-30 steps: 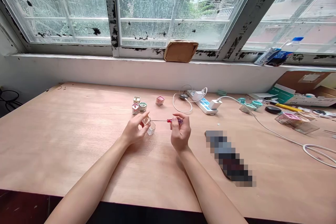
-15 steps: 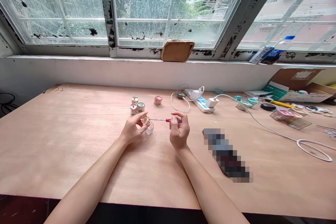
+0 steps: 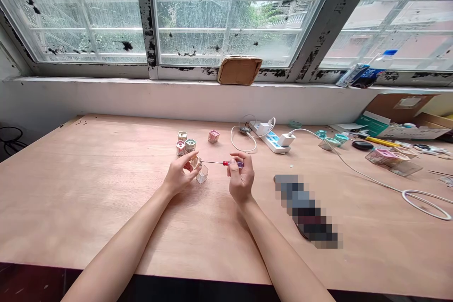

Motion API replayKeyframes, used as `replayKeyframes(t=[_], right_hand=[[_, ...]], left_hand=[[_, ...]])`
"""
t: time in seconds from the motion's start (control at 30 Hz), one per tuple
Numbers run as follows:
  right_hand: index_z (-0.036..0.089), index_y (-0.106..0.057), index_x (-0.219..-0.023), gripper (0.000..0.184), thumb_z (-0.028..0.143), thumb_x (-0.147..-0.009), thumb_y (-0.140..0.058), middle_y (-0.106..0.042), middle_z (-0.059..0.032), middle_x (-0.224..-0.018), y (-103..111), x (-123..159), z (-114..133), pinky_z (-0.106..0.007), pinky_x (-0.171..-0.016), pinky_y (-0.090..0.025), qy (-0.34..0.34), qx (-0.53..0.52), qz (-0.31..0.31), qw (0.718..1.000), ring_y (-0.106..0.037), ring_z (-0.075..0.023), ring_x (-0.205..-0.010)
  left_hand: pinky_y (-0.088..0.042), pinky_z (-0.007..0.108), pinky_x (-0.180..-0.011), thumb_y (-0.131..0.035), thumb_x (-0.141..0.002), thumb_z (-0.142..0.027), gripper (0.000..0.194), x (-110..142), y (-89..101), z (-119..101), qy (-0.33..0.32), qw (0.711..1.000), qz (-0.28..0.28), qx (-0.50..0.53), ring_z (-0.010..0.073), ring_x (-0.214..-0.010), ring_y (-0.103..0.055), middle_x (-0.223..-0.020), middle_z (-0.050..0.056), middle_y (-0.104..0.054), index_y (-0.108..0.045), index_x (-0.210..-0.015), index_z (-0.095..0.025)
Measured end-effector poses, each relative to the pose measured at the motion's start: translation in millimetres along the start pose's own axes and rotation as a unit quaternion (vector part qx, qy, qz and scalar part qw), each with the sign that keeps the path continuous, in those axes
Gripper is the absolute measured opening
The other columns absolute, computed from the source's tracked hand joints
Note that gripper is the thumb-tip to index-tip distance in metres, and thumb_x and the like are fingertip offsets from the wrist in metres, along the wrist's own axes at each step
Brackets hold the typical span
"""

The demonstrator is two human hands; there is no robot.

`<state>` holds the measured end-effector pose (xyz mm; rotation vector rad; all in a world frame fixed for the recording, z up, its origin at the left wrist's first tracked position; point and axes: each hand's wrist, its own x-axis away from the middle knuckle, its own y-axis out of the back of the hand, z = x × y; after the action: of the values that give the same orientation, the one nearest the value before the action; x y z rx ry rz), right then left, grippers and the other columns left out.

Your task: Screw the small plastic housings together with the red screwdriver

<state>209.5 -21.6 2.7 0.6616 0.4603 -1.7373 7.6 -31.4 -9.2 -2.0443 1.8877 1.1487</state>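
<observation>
Two-handed hold on a small screwdriver. The left hand (image 3: 178, 177) pinched a small cream-and-clear plastic piece (image 3: 195, 162) between thumb and fingers, just above the wooden table (image 3: 106, 207). The right hand (image 3: 241, 180) closed its thumb and fingertips on the red-and-purple handle of the screwdriver (image 3: 232, 163), held much like a pen. The thin metal shaft ran level across the gap between the hands, and its tip reached the piece, though the exact contact was too small to make out. Good handling shown: both hands were low and close together, which steadied the shaft. A clear plastic box (image 3: 202, 175) stood just beside the left hand. A group of small coloured boxes (image 3: 186, 143) stood farther from the person, near a pink box (image 3: 213, 136).
</observation>
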Motion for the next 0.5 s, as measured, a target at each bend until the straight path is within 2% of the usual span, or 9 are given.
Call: replayKeyframes(t=[0.1,0.17,0.37,0.5], right_hand=[[0.02,-0.057,-0.098,0.024,0.044,-0.096,-0.054,-0.056,0.0044,-0.062,0.7,-2.2,3.8,-0.025,-0.049,-0.042,-0.02,0.021,0.0,1.0,-0.051,-0.0126,-0.047],[0.02,-0.057,-0.095,0.025,0.045,-0.094,-0.057,-0.057,0.0038,-0.061,0.9,-3.3,6.5,-0.024,-0.045,-0.038,-0.028,0.031,-0.005,0.999,-0.052,-0.0128,-0.046],[0.021,-0.055,-0.105,0.017,0.034,-0.095,-0.052,-0.056,0.0038,-0.068,0.1,0.1,7.2,-0.026,-0.051,-0.044,0.001,-0.001,0.001,1.0,-0.056,-0.0135,-0.052],[0.022,-0.052,-0.112,0.018,0.031,-0.095,-0.052,-0.057,0.0031,-0.074,-2.4,3.8,5.8,-0.03,-0.06,-0.051,0.011,-0.026,0.001,1.0,-0.059,-0.0142,-0.058]], left_hand=[[-0.058,0.023,-0.066,-0.069,-0.086,-0.028,0.048,-0.2,-0.9,1.0,-0.001,1.0,-0.001,0.01,0.0099,-0.065,-0.06,-0.09,0.002,-0.071,-0.061,-0.132,-0.017],[-0.058,0.023,-0.067,-0.069,-0.086,-0.028,0.048,-0.3,-1.4,1.2,0.0,1.0,0.0,0.014,0.0097,-0.066,-0.059,-0.091,0.003,-0.07,-0.062,-0.132,-0.017],[-0.059,0.024,-0.067,-0.069,-0.085,-0.026,0.049,0.4,-2.6,0.9,-0.002,1.0,0.008,0.025,0.0099,-0.067,-0.061,-0.095,0.004,-0.071,-0.062,-0.133,-0.018],[-0.059,0.024,-0.067,-0.069,-0.085,-0.025,0.049,0.6,-3.6,0.5,0.001,0.999,0.01,0.031,0.0103,-0.068,-0.062,-0.096,0.004,-0.071,-0.062,-0.133,-0.018]])
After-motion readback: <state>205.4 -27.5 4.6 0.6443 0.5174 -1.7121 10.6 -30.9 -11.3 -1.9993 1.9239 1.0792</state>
